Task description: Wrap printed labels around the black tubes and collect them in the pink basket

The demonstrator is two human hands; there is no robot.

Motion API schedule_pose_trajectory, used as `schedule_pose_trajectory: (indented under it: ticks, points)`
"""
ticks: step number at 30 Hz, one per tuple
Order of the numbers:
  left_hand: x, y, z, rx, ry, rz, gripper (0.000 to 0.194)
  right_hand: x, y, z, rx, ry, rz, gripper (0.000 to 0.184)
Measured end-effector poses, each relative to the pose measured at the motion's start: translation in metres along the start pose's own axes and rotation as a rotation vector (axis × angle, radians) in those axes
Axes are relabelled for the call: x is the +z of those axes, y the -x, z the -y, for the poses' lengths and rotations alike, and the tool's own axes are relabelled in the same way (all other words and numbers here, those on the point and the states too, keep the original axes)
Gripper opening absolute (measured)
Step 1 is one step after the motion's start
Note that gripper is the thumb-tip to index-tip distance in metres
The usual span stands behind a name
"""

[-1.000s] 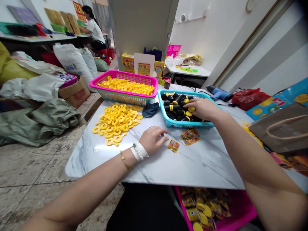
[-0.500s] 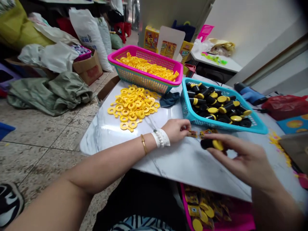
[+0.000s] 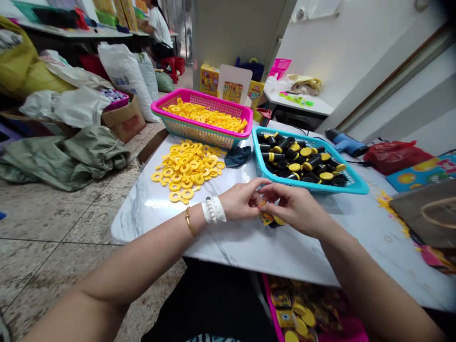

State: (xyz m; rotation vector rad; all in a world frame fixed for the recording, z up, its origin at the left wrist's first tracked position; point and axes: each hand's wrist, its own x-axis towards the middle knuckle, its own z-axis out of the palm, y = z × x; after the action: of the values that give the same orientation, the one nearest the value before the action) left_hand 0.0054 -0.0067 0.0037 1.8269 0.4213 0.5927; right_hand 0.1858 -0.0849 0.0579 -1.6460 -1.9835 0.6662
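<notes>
My left hand (image 3: 240, 202) and my right hand (image 3: 295, 209) meet above the front of the marble-patterned table (image 3: 228, 240). Their fingers are closed in a pinch around a small colourful printed card (image 3: 265, 217); the fingers partly hide it. Just under my right hand shows a black cylinder with a yellow cap (image 3: 277, 222), and whether it rests on the table or against the fingers I cannot tell. Beyond my hands stands a blue basket (image 3: 258, 159) of similar black-and-yellow cylinders. Left of it lies a heap of yellow plastic rings (image 3: 187, 166).
A pink basket (image 3: 156, 105) of yellow pieces, nested in a teal one, stands at the back. A dark cloth (image 3: 238, 156) lies beside it. A blue heat gun (image 3: 345, 142) and a red bag (image 3: 395, 156) sit right. Below the edge is a pink bin (image 3: 269, 304). A person sits far back.
My right hand came out of the blue basket with a black-and-yellow cylinder and moved left to my left hand. My left hand took up a printed card. The view has shifted too.
</notes>
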Motion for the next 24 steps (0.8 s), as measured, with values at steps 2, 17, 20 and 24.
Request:
schedule_pose_trajectory:
  ticks: [2,17,20,24]
  points:
    - [-0.003,0.001,0.0,-0.04,0.072,-0.043,0.054,0.004,-0.007,-0.003,0.03,-0.059,-0.022,0.012]
    - [-0.023,0.006,-0.016,0.063,-0.039,-0.191,0.062,-0.002,-0.017,0.008,-0.106,0.028,0.188,0.021]
    - [-0.023,0.006,-0.015,0.048,-0.002,-0.161,0.048,0.002,-0.014,0.005,-0.065,-0.047,0.183,0.019]
    - [-0.021,0.006,-0.014,0.019,0.016,-0.155,0.046,0.009,-0.01,0.005,-0.082,-0.074,0.061,0.025]
